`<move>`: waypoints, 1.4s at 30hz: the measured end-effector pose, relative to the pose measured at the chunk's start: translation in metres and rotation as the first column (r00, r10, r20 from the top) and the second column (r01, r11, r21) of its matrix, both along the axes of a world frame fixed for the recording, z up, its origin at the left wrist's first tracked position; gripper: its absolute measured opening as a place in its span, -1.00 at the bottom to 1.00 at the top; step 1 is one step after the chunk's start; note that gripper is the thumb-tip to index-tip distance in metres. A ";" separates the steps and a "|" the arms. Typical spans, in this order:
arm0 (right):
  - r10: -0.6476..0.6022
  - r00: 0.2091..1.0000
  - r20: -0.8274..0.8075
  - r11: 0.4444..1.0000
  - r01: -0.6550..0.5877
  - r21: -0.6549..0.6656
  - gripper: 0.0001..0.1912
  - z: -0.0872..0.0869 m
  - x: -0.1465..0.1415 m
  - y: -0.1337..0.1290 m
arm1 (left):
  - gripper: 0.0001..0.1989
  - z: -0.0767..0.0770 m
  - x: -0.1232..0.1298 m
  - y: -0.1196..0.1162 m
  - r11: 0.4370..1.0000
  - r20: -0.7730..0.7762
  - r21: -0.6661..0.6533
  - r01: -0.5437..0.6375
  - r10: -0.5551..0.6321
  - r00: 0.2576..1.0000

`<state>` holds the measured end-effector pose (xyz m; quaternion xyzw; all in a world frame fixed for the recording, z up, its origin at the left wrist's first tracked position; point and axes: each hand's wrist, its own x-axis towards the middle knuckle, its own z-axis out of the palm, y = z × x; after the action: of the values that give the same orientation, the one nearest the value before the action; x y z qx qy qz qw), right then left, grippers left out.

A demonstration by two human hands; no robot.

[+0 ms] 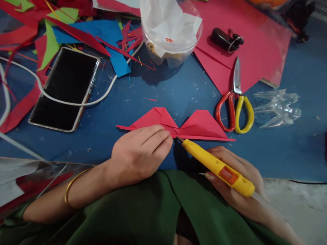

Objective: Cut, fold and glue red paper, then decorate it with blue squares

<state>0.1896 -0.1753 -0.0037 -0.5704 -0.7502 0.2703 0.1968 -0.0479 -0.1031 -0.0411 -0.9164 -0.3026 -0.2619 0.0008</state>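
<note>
Head view, left to right: we see a heap of red, green and blue paper scraps in the upper left of the blue table. Below it lies a phone with a dark screen, and a white cable crosses over it. Next comes a clear plastic tub lined with white paper. Farther right, a large red sheet bears a small black thing with a ring. The scissors rest with their blades over that sheet, their red and yellow handles just beside the right wing of our folded red paper. A piece of clear plastic lies right of the handles.

The folded paper sits near the table's front edge, between our two hands. Our left hand lies over its left half, fingers straight and together, hiding part of it; the thumb is out of sight, so we cannot tell whether it grips. Our right hand is closed around a yellow tool, whose thin dark tip meets the paper's lower edge near the middle, just beside our left fingertips.
</note>
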 end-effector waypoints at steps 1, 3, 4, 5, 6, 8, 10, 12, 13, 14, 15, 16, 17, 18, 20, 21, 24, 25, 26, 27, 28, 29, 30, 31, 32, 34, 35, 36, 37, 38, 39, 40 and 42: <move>0.000 1.000 0.005 1.000 0.000 0.000 -0.89 0.000 -0.001 0.000 | -0.81 0.000 0.000 0.000 1.000 0.001 -0.001 0.001 -0.001 1.000; 0.002 1.000 0.016 1.000 -0.002 0.003 -0.84 0.000 -0.002 0.000 | -0.80 0.000 0.000 0.000 1.000 -0.001 -0.005 0.008 -0.008 1.000; 0.000 1.000 0.019 1.000 0.000 0.007 -0.83 0.000 -0.002 0.000 | -0.80 0.000 0.000 0.000 1.000 -0.006 -0.007 0.008 -0.008 1.000; -0.002 1.000 0.017 1.000 0.002 0.010 -0.82 0.000 -0.003 0.001 | -0.79 0.000 0.000 0.000 1.000 -0.010 -0.006 0.008 -0.008 1.000; -0.003 1.000 0.015 1.000 0.003 0.013 -0.81 0.000 -0.003 0.001 | -0.79 0.000 0.000 0.000 1.000 -0.017 -0.005 0.007 -0.007 1.000; -0.007 1.000 0.014 1.000 0.007 0.015 -0.81 0.001 -0.005 0.002 | -0.78 0.001 -0.001 0.000 1.000 -0.027 -0.001 0.006 -0.006 1.000; -0.003 1.000 0.025 1.000 0.002 0.014 -0.80 0.001 -0.005 0.003 | -0.78 0.001 -0.001 0.000 1.000 -0.029 0.003 0.009 -0.009 1.000; 0.001 0.999 0.034 1.000 -0.001 0.012 -0.80 0.001 -0.005 0.002 | -0.77 0.001 -0.002 0.000 1.000 -0.036 0.000 0.018 -0.018 0.999; 0.004 0.999 0.033 1.000 -0.004 0.010 -0.81 0.000 -0.004 0.002 | -0.77 0.001 -0.002 0.000 1.000 -0.036 -0.001 0.021 -0.021 0.999; 0.008 1.000 0.030 1.000 -0.009 0.008 -0.82 0.000 -0.004 0.001 | -0.77 0.001 -0.002 0.000 1.000 -0.035 -0.003 0.021 -0.021 0.999; 0.013 1.000 0.027 1.000 -0.013 0.008 -0.83 -0.001 -0.003 0.001 | -0.77 0.000 -0.001 0.000 1.000 -0.034 -0.002 0.020 -0.020 0.999; 0.018 0.999 0.027 1.000 -0.018 0.006 -0.84 -0.002 -0.002 0.000 | -0.78 0.000 -0.001 0.000 1.000 -0.030 0.000 0.020 -0.020 0.999; 0.025 0.999 0.029 1.000 -0.025 0.008 -0.85 -0.002 -0.001 -0.001 | -0.78 0.000 -0.001 0.000 1.000 -0.029 0.000 0.022 -0.022 0.999; 0.027 0.999 0.033 1.000 -0.028 0.009 -0.85 -0.002 -0.001 -0.001 | -0.78 0.000 -0.001 0.000 1.000 -0.033 -0.002 0.024 -0.024 0.999; 0.027 0.999 0.035 0.999 -0.028 0.018 -0.85 -0.003 0.000 -0.002 | -0.78 0.000 -0.001 0.000 1.000 -0.044 -0.006 0.028 -0.028 0.999; 0.025 0.999 0.034 0.999 -0.026 0.024 -0.85 -0.003 0.000 -0.002 | -0.77 0.001 -0.001 0.000 1.000 -0.048 -0.008 0.028 -0.028 0.998; 0.028 0.999 0.038 0.999 -0.029 0.031 -0.85 -0.003 0.000 -0.003 | -0.77 0.001 -0.001 0.000 1.000 -0.049 -0.006 0.023 -0.023 0.999; 0.029 0.999 0.041 0.999 -0.031 0.034 -0.85 -0.003 0.000 -0.003 | -0.78 0.001 -0.001 0.000 1.000 -0.049 -0.005 0.022 -0.022 0.999; 0.026 0.999 0.047 0.999 -0.028 0.034 -0.84 -0.002 0.000 -0.004 | -0.78 0.002 -0.001 0.000 1.000 -0.048 -0.003 0.020 -0.021 0.999; 0.023 0.998 0.053 0.999 -0.025 0.036 -0.84 -0.002 0.001 -0.004 | -0.79 0.002 -0.001 0.000 1.000 -0.045 -0.001 0.019 -0.019 0.999; 0.019 0.998 0.060 0.999 -0.021 0.038 -0.84 -0.002 0.001 -0.004 | -0.79 0.002 -0.001 0.000 1.000 -0.042 0.000 0.017 -0.017 0.999; 0.015 0.998 0.068 0.999 -0.018 0.044 -0.84 -0.002 0.001 -0.004 | -0.79 0.002 -0.001 0.000 1.000 -0.041 0.001 0.014 -0.014 0.999; 0.012 0.997 0.079 0.999 -0.016 0.048 -0.83 -0.002 0.002 -0.004 | -0.79 0.002 -0.001 0.000 1.000 -0.042 0.002 0.010 -0.010 0.999; 0.009 0.996 0.092 0.999 -0.014 0.053 -0.82 -0.002 0.002 -0.004 | -0.79 0.002 -0.001 0.000 1.000 -0.042 0.004 0.007 -0.007 0.999; 0.006 0.995 0.103 0.998 -0.012 0.062 -0.81 -0.002 0.002 -0.004 | -0.79 0.002 -0.001 0.000 1.000 -0.041 0.007 0.005 -0.005 0.999; 0.001 0.993 0.118 0.997 -0.009 0.070 -0.79 -0.002 0.002 -0.004 | -0.80 0.002 -0.001 -0.001 1.000 -0.041 0.012 0.003 -0.003 0.999; -0.003 0.993 0.121 0.998 -0.006 0.070 -0.78 -0.001 0.002 -0.004 | -0.80 0.002 -0.001 -0.001 1.000 -0.041 0.013 0.004 -0.003 0.999; -0.006 0.993 0.120 0.998 -0.002 0.068 -0.77 -0.001 0.002 -0.005 | -0.80 0.002 -0.001 -0.001 1.000 -0.044 0.012 0.004 -0.003 0.999; -0.011 0.993 0.117 0.998 0.003 0.067 -0.76 -0.001 0.002 -0.005 | -0.80 0.002 -0.001 -0.001 1.000 -0.046 0.011 0.001 -0.001 0.999; -0.015 0.993 0.117 0.998 0.008 0.065 -0.75 0.000 0.002 -0.005 | -0.80 0.002 -0.001 -0.001 1.000 -0.047 0.009 -0.003 0.003 0.999; -0.019 0.993 0.120 0.998 0.012 0.066 -0.74 0.000 0.002 -0.006 | -0.80 0.002 0.000 0.000 1.000 -0.044 0.009 -0.006 0.006 0.999; -0.021 0.992 0.123 0.998 0.013 0.069 -0.74 0.000 0.003 -0.006 | -0.80 0.002 0.000 0.000 1.000 -0.038 0.011 -0.009 0.009 0.999; -0.021 0.991 0.132 0.997 0.011 0.074 -0.74 0.001 0.003 -0.007 | -0.81 0.002 0.000 0.000 1.000 -0.027 0.016 -0.010 0.010 1.000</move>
<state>0.1930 -0.1824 -0.0028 -0.5855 -0.7665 0.2026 0.1691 -0.0482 -0.1033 -0.0394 -0.9184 -0.3050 -0.2517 0.0134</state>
